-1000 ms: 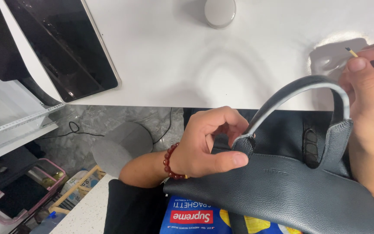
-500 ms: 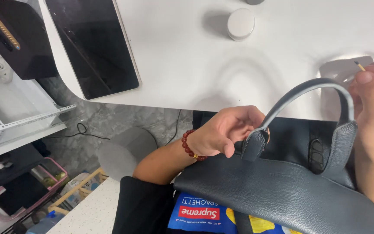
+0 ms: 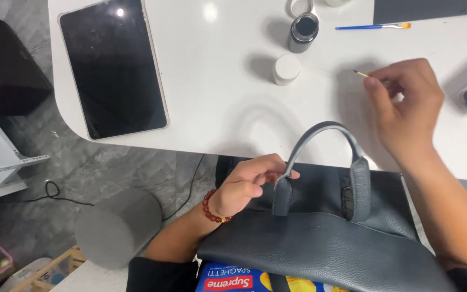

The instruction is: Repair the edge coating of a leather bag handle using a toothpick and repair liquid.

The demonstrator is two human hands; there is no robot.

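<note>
A dark grey leather handbag (image 3: pixel 325 243) lies on my lap at the white table's near edge, its arched handle (image 3: pixel 320 135) standing up. My left hand (image 3: pixel 247 184), with a red bead bracelet on the wrist, rests curled against the left base of the handle. My right hand (image 3: pixel 406 111) hovers over the table top, pinching a thin brush (image 3: pixel 360 73) whose tip points left. An open jar of dark paint (image 3: pixel 304 30) and a white lid (image 3: pixel 286 67) stand further back.
A black tablet (image 3: pixel 112 67) lies at the table's (image 3: pixel 212 108) left. A blue-handled brush (image 3: pixel 371 26) lies at the back right, next to a dark mat (image 3: pixel 433 8). A grey round stool (image 3: pixel 117 227) and a cable are on the floor. A blue package (image 3: pixel 233 278) lies under the bag.
The view has shifted up the table, showing the jar and brushes. My right hand moved left and away from the bag handle, over the table. My left hand stays at the handle base.
</note>
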